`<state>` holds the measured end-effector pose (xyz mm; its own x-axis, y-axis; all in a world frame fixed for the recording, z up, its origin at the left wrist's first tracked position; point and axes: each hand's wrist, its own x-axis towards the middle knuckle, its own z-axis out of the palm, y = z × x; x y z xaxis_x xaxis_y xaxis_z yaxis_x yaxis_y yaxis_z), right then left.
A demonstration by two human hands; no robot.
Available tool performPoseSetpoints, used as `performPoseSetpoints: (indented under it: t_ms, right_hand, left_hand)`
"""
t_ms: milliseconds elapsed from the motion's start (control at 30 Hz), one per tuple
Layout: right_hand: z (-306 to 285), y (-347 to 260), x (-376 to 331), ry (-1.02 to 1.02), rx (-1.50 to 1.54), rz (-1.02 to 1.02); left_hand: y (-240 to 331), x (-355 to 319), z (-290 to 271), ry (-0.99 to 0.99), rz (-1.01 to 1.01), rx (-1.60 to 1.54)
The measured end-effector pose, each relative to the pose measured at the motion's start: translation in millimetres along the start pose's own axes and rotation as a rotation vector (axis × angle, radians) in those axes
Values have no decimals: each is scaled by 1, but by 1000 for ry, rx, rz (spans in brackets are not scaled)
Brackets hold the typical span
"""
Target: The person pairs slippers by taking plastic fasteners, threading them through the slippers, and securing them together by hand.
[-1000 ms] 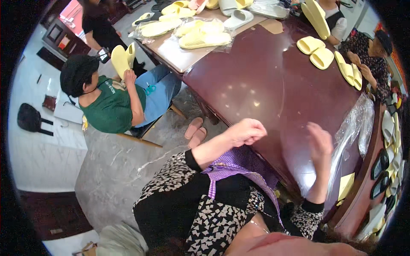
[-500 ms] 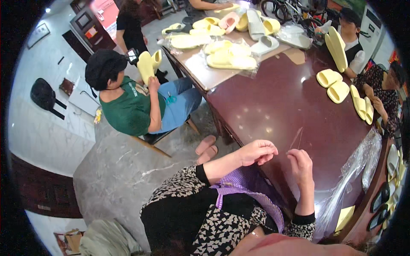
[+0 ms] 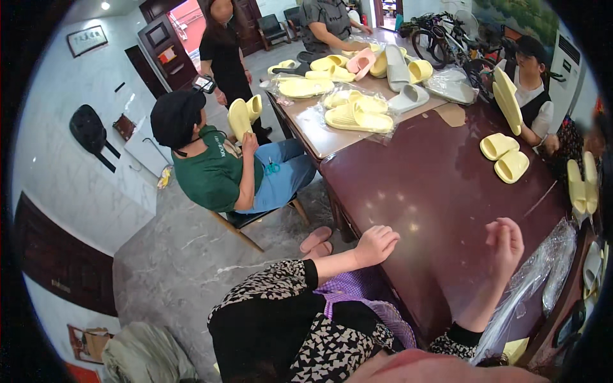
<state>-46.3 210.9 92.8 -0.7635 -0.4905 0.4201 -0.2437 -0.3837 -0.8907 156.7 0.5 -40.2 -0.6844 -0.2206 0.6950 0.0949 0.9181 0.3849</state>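
Observation:
My left hand [image 3: 378, 246] is closed, fingers curled together over the table's near left edge; anything inside it is too small to make out. Raised above the table farther right, my right hand [image 3: 506, 247] has its fingers bent inward and pressed together, and its contents cannot be made out. A thin pale line [image 3: 543, 201] shows beyond the right hand; whether it is a thread in that hand I cannot tell. Crumpled clear plastic bags [image 3: 536, 268] lie to the right of my right hand.
A pair of yellow slippers [image 3: 504, 157] sits on the dark red table [image 3: 434, 185]. More slippers [image 3: 359, 115], some bagged, cover the far left end. A seated person in green [image 3: 207, 172] holds yellow slippers [image 3: 241, 118]. Another person [image 3: 533, 102] sits across, near a yellow pair.
My hands have moved apart: the right one went rightward, the left one slightly left and down. The thin strand seen near the right fingertips has shifted or gone. The view has tilted up.

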Motion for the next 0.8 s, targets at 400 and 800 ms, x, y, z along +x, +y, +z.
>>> performPoseSetpoints:
  t_ms: [400,800]
  right_hand:
    - [-59,-32,-1,123,384,-186]
    - [-61,-34,-2,114,377,-219]
  left_hand:
    - [3,1,5,86,-14,-14]
    - [7,12,-4,-107,-219,-162]
